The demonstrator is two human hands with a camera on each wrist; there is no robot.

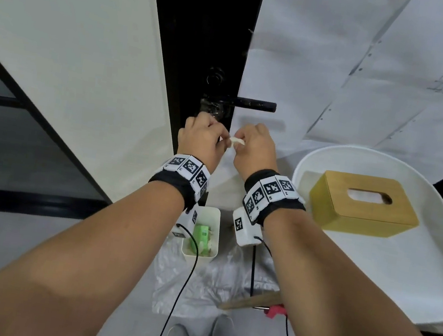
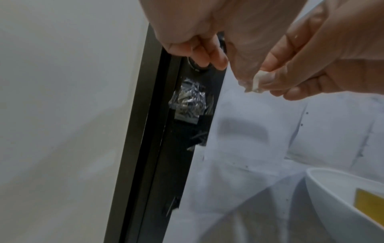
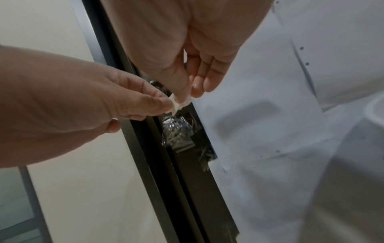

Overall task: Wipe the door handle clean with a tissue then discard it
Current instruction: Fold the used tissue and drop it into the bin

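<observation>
Forearms fill the near view. Left hand [image 1: 200, 139] pinches one end of a small wadded tissue [image 1: 237, 141]; right hand [image 1: 255, 148] pinches the other, likely bunching it for wiping or disposal. Tissue sits between the hands, just below the black handle [image 1: 255, 104], not touching it. Bin [image 1: 201, 234] waits on the floor below, tissue box [image 1: 363, 203] on the tabletop at right.

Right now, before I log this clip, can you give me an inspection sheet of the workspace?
Surface: round white table on the right.
Job's things: black lever door handle, untouched; small wadded white tissue; yellow wooden tissue box; white waste bin on the floor.
Clutter: clear plastic sheet under the bin.
Hands: left hand and right hand both pinch the tissue.
Cables: black wrist cables hanging.
Surroundings: paper-covered door.
</observation>
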